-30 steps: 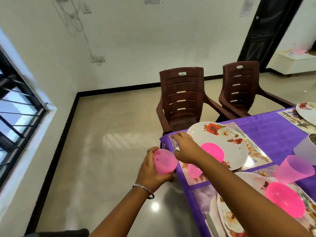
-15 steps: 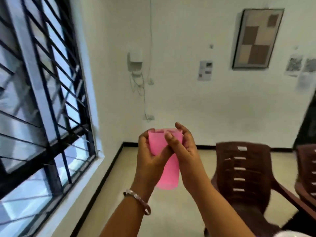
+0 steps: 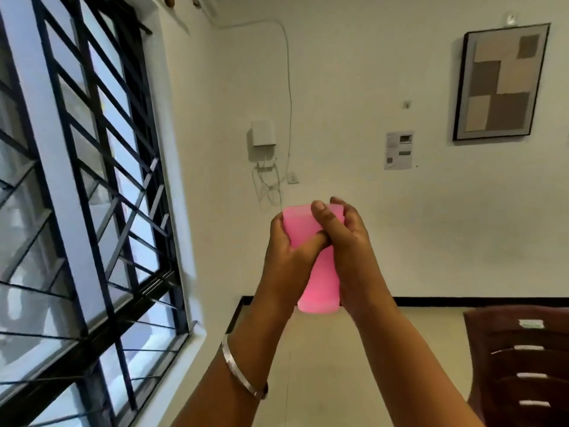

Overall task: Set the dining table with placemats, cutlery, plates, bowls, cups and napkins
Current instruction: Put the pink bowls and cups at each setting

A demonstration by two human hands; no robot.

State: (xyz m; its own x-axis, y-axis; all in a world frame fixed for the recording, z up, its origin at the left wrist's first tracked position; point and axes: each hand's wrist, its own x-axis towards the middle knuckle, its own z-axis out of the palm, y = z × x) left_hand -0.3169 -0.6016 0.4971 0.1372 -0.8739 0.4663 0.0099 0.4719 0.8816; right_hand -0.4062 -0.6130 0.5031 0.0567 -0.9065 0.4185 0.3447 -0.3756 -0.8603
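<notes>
Pink cup (image 3: 318, 282), both hands' fingers (image 3: 320, 212) wrapped round

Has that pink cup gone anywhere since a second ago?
Yes. The pink cup was low beside the table corner; now both hands hold it raised in front of the wall, above the brown chair.

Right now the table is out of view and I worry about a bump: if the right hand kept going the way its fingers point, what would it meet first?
Nothing close: beyond the right hand, gripping the pink cup, only the far white wall shows; depth unclear.
</notes>
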